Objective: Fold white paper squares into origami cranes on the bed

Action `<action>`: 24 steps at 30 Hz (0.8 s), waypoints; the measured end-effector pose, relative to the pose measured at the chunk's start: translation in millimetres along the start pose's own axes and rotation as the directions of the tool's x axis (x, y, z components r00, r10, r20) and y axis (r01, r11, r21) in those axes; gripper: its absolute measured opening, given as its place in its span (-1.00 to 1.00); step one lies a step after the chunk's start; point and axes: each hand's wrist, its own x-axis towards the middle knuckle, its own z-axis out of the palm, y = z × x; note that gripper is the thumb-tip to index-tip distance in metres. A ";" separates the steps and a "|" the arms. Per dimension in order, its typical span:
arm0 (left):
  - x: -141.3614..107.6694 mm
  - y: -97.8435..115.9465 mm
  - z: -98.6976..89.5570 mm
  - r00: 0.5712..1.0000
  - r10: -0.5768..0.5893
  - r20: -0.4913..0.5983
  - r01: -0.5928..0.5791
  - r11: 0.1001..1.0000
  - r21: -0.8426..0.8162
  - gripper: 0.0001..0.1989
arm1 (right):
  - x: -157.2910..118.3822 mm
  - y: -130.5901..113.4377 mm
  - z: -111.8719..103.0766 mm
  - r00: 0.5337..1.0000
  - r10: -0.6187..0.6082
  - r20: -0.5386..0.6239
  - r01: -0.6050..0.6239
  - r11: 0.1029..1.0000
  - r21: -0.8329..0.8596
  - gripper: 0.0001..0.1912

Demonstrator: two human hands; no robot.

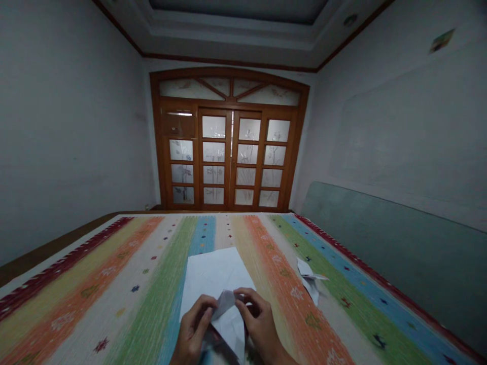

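My left hand [194, 329] has its thumb and forefinger pinched on the left edge of a small, folded piece of white paper [229, 327]. My right hand [261, 319] has its thumb and forefinger closed on the upper right edge of the same piece. The other fingers on both sides are curled; what they touch beneath the paper I cannot tell.

The folded piece stands at the near middle of the scene, raised at a tilt between the two hands, its top in a shaded peak and its lower part running toward the near edge. I judge it very light, thin and springy: it should take a crease readily, slip little on dry skin, and tear or crumple if pulled hard. The sound hold is at the folded edges, where layers add stiffness, with a fingertip pinch and no squeeze on the broad faces.

Just beyond lies a flat, white, four-cornered sheet of paper [213, 271]. To the right, apart from it, rests a white, angular, folded paper form [310, 279], its exact shape unclear. All lie over a multicoloured striped woven cloth [148, 299]. At the far side stand brown wooden doors with patterned glass panes [233, 157].
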 end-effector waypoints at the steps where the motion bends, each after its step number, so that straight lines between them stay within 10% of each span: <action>1: -0.8 -0.2 0.0 1.000 0.006 0.015 -0.007 1.000 0.013 -0.62 | -3.1 0.9 -0.8 1.000 0.018 -0.013 -0.018 1.000 0.011 -0.55; 17: 2.7 -9.4 -2.7 0.977 -0.158 0.145 0.164 0.986 -0.031 -0.44 | -14.1 -0.2 -10.8 0.999 0.049 0.022 -0.050 0.998 0.026 -0.49; 24: 7.2 -16.1 1.2 0.993 -0.066 0.098 0.069 0.997 -0.026 -0.61 | -12.5 1.1 -9.5 0.995 0.100 0.025 -0.101 0.994 0.050 -0.52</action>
